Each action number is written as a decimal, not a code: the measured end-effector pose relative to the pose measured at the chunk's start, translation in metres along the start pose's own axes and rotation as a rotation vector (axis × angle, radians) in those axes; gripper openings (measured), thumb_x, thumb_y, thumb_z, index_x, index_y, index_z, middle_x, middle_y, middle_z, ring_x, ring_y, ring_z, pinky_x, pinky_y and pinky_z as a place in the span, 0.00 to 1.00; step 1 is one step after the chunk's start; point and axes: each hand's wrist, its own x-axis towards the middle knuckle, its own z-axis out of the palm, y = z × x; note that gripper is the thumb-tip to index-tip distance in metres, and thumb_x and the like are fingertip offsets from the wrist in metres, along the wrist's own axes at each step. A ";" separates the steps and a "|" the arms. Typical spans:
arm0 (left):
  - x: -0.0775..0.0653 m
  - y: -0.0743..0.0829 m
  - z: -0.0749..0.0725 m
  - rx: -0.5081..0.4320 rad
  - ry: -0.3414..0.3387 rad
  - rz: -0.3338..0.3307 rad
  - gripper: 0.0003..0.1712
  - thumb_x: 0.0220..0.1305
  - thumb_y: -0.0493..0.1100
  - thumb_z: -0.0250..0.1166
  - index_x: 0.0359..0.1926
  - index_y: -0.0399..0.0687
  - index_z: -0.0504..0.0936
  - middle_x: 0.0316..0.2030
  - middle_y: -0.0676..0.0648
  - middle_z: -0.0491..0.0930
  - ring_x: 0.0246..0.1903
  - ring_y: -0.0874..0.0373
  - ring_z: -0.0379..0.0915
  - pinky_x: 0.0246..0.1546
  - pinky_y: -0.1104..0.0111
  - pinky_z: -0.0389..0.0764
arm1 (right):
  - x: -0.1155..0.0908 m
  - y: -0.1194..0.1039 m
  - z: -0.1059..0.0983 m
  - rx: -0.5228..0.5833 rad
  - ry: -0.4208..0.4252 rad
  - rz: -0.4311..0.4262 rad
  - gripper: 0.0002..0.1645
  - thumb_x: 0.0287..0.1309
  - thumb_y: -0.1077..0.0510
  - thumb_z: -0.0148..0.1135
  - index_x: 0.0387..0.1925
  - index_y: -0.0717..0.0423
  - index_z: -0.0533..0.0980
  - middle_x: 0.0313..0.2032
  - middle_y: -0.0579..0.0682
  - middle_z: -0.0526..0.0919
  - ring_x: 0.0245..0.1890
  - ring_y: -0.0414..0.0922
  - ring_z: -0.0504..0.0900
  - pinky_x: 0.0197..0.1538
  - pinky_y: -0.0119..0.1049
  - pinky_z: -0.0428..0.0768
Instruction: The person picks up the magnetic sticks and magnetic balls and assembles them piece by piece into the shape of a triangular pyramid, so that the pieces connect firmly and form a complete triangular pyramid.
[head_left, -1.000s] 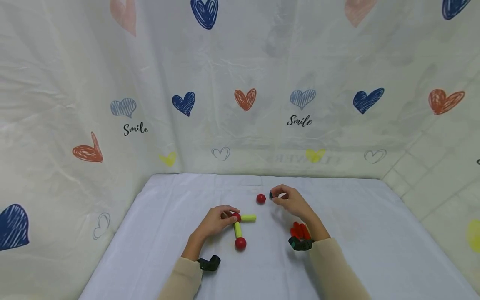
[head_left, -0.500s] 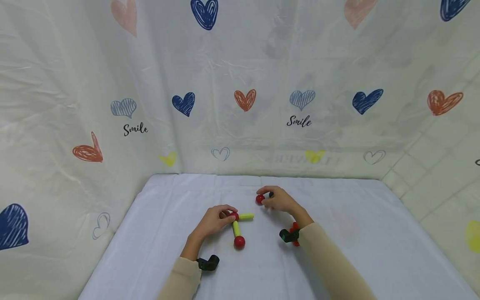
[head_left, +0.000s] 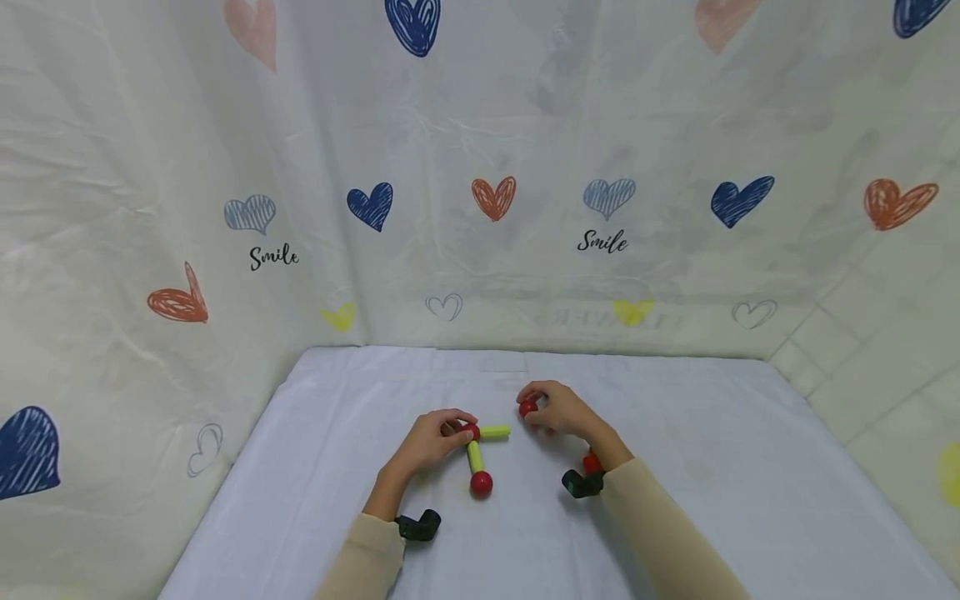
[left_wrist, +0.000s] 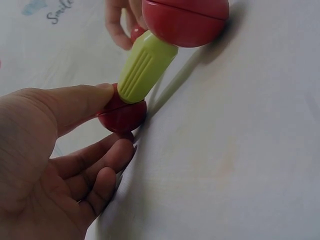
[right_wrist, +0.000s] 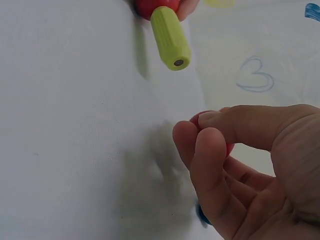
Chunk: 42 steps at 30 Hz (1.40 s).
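Note:
My left hand [head_left: 429,443] pinches a red ball [left_wrist: 122,117] between thumb and fingertips. Two yellow-green ribbed rods join that ball: one rod [head_left: 476,457] runs toward the viewer to a larger-looking red ball [head_left: 482,484], and the other rod [head_left: 495,432] points right. A small metal disc shows in this second rod's free end [right_wrist: 178,63] in the right wrist view. To the right and farther back, my right hand [head_left: 564,410] pinches a separate red ball [head_left: 528,408], mostly covered by its fingers in the right wrist view.
Behind the right hand peeks a blue rounded thing [right_wrist: 204,215], mostly hidden. Red pieces [head_left: 592,461] lie by the right wrist, partly covered by the arm and its camera [head_left: 582,484]. A white cloth covers the table [head_left: 360,392]; a heart-printed curtain [head_left: 480,267] hangs behind.
My right hand has moved left from the dark round piece, taken hold of the red ball and drawn it slightly nearer. The left hand keeps its grip in place.

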 end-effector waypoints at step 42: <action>0.002 0.000 0.004 0.005 0.013 0.001 0.11 0.67 0.51 0.70 0.48 0.61 0.86 0.37 0.53 0.82 0.37 0.59 0.75 0.40 0.66 0.76 | -0.029 0.010 0.022 0.182 0.011 -0.057 0.17 0.64 0.65 0.66 0.54 0.52 0.78 0.55 0.57 0.80 0.31 0.45 0.85 0.28 0.38 0.84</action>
